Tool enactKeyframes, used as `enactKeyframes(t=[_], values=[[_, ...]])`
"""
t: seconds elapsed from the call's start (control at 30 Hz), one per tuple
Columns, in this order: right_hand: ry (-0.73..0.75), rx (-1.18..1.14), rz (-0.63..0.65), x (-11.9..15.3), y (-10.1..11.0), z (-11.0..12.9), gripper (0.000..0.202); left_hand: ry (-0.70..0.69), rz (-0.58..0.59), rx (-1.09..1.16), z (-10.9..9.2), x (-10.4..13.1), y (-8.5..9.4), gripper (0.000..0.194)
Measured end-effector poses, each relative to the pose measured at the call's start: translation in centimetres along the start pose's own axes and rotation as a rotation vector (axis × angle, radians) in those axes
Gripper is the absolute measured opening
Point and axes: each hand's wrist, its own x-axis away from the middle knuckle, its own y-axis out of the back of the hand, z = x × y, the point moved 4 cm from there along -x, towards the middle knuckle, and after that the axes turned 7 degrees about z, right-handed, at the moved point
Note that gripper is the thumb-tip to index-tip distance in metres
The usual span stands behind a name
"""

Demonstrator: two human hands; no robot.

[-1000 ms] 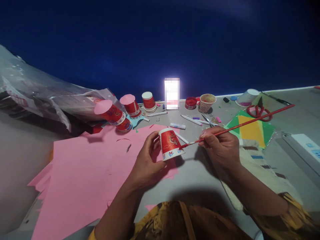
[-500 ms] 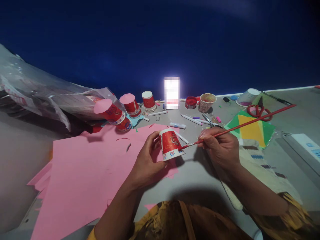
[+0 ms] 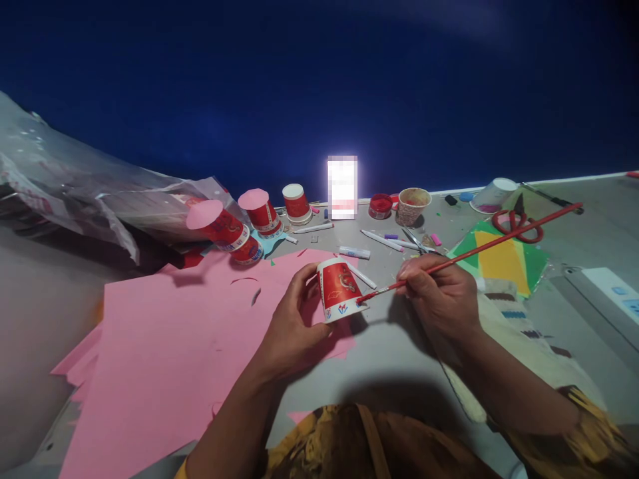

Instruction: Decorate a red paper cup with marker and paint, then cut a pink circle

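My left hand (image 3: 294, 326) holds a red and white paper cup (image 3: 339, 287) upside down and slightly tilted, fingers behind it and thumb at its lower rim. In my right hand (image 3: 442, 293) is a long red paintbrush (image 3: 484, 247), pinched near its bristle end. The brush tip touches the cup's lower right side, by the white band. Behind my hands stand a jar of red paint (image 3: 380, 206) and a patterned paper cup (image 3: 413, 207).
Pink paper (image 3: 164, 359) covers the left. Beyond it stand cups with pink tops (image 3: 257, 211) and a plastic bag (image 3: 100, 179). Markers (image 3: 382, 240), red-handled scissors (image 3: 516, 226), green and yellow paper (image 3: 502, 259) and a cloth (image 3: 519, 352) lie around. A bright phone (image 3: 342, 187) stands at the back.
The far end of the brush has dipped slightly and shifted left, while its tip stays by the cup's lower side. Both hands keep nearly the same position.
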Motion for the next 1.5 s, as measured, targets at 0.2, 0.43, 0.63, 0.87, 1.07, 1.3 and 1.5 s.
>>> enactKeyframes(t=[0.2,0.43,0.63,0.87,1.07,1.3,1.5], values=[[-0.042,-0.116,-0.075,-0.3,-0.2,0.2,0.03,-0.006,0.018,0.049,0.4,-0.1,0.1,0.082],[-0.026,-0.116,-0.102,-0.4,-0.1,0.2,0.028,0.062,0.081,0.205,1.2,-0.1,0.2,0.089],[-0.042,0.062,0.023,-0.4,-0.1,-0.1,0.038,0.076,0.082,0.269,1.1,0.0,0.2,0.097],[-0.007,0.26,0.474,-0.3,-1.8,-0.8,0.118,0.019,0.124,0.27,1.2,-0.2,-0.9,0.093],[0.102,0.351,0.508,-0.5,-1.4,-1.0,0.113,-0.034,0.185,0.149,1.6,-0.3,-1.1,0.099],[0.347,0.639,0.482,-0.8,-1.4,-1.5,0.11,-0.108,0.142,-0.363,-0.7,0.2,0.7,0.116],[0.425,0.685,0.518,-0.7,-2.0,-2.2,0.113,-0.128,0.197,-0.608,-2.7,-0.3,0.1,0.11]])
